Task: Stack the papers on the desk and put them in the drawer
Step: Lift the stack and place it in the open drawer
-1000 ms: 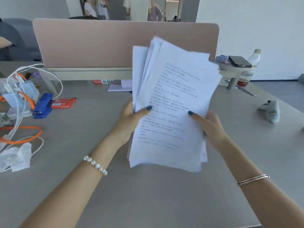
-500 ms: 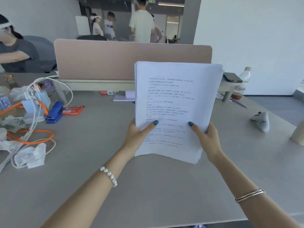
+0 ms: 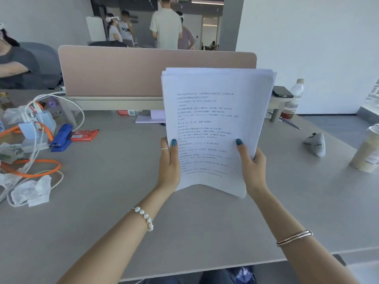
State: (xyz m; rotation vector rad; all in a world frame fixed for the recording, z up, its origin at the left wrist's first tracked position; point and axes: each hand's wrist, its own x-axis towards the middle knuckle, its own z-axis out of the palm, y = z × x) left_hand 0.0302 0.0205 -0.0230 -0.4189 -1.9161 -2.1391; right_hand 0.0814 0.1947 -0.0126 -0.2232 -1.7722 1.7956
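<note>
- A stack of white printed papers (image 3: 215, 128) was held upright in front of the person, above the grey surface (image 3: 102, 212), its lower edge lifted clear and sagging a little in the middle
- A second earlier the sheets were fanned out and tilted; now their top edges sat nearly flush, with only thin slivers of the back pages showing along the top and right, so the squaring-up looked close to done
- That probably left only the drawer step; no drawer showed in the head view
- The left hand (image 3: 169, 167) was closed around the stack's lower left edge, thumb on the printed face and fingers hidden behind
- The right hand (image 3: 253, 167) gripped the lower right edge the same way, thumb in front
- Both forearms reached forward and slightly inward, a pearl bracelet (image 3: 144, 218) on the left wrist and a metal bangle (image 3: 294, 237) on the right
- Further out, a blue stapler (image 3: 61, 138) and orange cables (image 3: 30, 167) lay well to the left, and a pink divider panel (image 3: 123, 72) stood behind the papers
</note>
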